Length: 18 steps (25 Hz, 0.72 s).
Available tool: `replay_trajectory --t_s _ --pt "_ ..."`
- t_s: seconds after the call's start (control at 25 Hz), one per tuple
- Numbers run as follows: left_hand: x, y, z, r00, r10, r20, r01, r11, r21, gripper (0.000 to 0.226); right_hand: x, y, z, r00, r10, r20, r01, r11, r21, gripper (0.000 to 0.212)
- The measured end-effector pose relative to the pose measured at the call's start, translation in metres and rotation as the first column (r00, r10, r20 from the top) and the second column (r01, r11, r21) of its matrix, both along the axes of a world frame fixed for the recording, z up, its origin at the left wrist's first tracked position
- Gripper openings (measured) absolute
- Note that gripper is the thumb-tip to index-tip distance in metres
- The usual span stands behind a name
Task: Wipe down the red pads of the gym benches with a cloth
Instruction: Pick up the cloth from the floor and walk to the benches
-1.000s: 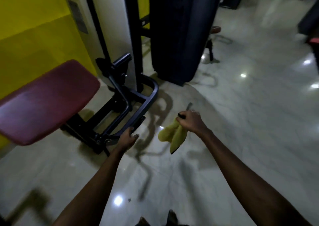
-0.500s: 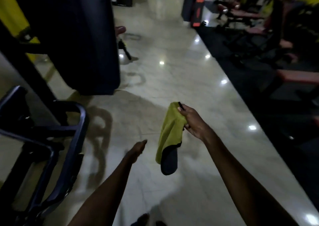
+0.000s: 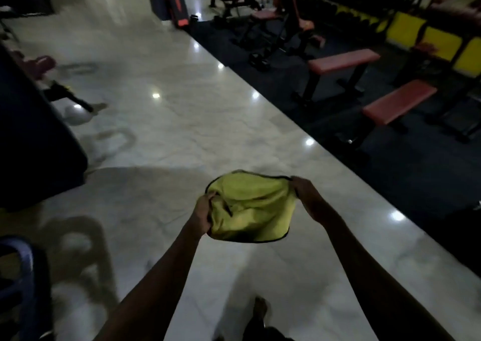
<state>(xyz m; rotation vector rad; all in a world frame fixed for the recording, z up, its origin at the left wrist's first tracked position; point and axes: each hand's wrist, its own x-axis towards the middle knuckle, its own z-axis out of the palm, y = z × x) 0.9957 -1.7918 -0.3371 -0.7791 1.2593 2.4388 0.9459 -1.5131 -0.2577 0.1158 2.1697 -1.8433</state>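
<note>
A pale, glossy marble floor (image 3: 169,137) fills most of the view, dotted with bright reflections of lights. Along its right side runs a dark mat (image 3: 403,179) where the gym benches stand. Two of them are plain to see: the farther red pad (image 3: 343,61) and the nearer red pad (image 3: 398,101), both flat and both well apart from the person. A large dark bulk (image 3: 33,137) cuts in at the left edge, too dim to make out. In front of the person, held in the air above the floor, is the yellow-green cloth (image 3: 252,208) with a dark hem, spread between both hands and sagging loosely in the middle. The left hand (image 3: 204,212) grips the cloth's left edge, its fingers (image 3: 208,200) curled tight round bunched fabric. The right hand (image 3: 307,197) holds the upper right corner, its fingers closed on the hem. One foot (image 3: 260,309) shows low down on the floor.
</note>
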Motion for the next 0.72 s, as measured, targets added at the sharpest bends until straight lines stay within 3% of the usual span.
replay_trajectory --t_s 0.08,0.16,0.24,0.28,0.36,0.44,0.56,0.64,0.72 --pt "-0.031 0.022 0.009 0.992 -0.122 0.039 0.125 0.988 -0.089 0.035 -0.012 0.028 -0.021 0.94 -0.259 0.221 0.294 0.945 -0.142 0.036" --pt "-0.058 0.041 0.017 0.973 -0.224 0.058 0.23 0.966 -0.121 0.032 -0.025 0.055 -0.039 0.815 -0.356 0.457 0.494 0.84 -0.226 0.034" --pt "-0.09 0.063 0.023 0.938 -0.347 0.026 0.347 0.927 -0.143 0.035 -0.042 0.091 -0.053 0.731 -0.255 0.633 0.47 0.86 -0.197 0.051" --pt "-0.106 0.073 0.024 0.913 -0.408 0.008 0.403 0.898 -0.179 0.036 -0.048 0.109 -0.06 0.734 -0.188 0.653 0.393 0.901 -0.183 0.055" --pt "-0.14 0.09 0.025 0.873 -0.487 0.005 0.469 0.839 -0.276 0.04 -0.062 0.139 -0.071 0.779 -0.189 0.598 0.326 0.937 -0.128 0.035" --pt "-0.173 0.106 0.024 0.877 -0.479 0.016 0.444 0.798 -0.407 0.037 -0.076 0.167 -0.069 0.81 -0.326 0.488 0.436 0.891 -0.128 0.013" --pt "-0.214 0.12 0.027 0.928 -0.367 -0.067 0.251 0.747 -0.615 0.015 -0.104 0.208 -0.06 0.834 -0.427 0.35 0.53 0.797 -0.291 0.025" --pt "-0.242 0.129 0.029 0.924 -0.354 -0.145 0.173 0.724 -0.668 0.007 -0.123 0.228 -0.063 0.865 -0.376 0.332 0.476 0.824 -0.308 0.027" --pt "-0.27 0.142 0.027 0.917 -0.382 -0.112 0.237 0.749 -0.618 0.01 -0.143 0.238 -0.07 0.882 -0.374 0.286 0.442 0.867 -0.231 0.032"
